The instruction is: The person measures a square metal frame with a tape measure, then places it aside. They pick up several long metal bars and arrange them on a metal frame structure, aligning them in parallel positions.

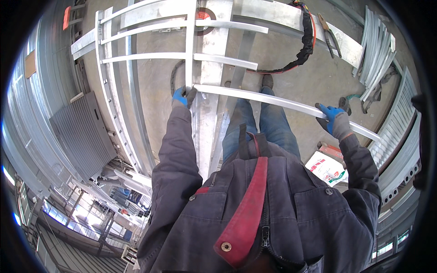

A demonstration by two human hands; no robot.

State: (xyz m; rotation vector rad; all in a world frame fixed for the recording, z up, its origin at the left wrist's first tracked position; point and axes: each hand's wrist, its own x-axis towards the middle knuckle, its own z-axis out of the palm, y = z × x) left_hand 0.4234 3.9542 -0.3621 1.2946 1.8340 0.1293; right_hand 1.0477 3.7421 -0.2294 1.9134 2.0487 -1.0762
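My right hand point(333, 120), in a blue and grey glove, grips a long, thin metal bar point(259, 96) near its right end. The bar runs across in front of my legs, and its left end meets a long metal rail point(191, 50) that points away from me. At that joint my left hand point(183, 96), gloved alike, is closed around the rail, its fingers partly hidden. Beyond it, other crossbars point(226, 60) stick out to the right of the rail. More bars point(145, 56) join it to a side rail with holes point(107, 86) on the left.
A wide metal beam point(210, 132) lies beneath the frame. Far right are pliers point(327, 34), a black-sleeved cable point(306, 52) and a stack of metal strips point(375, 43). A white and red package point(326, 168) sits by my right arm. Corrugated sheets point(84, 132) stand left.
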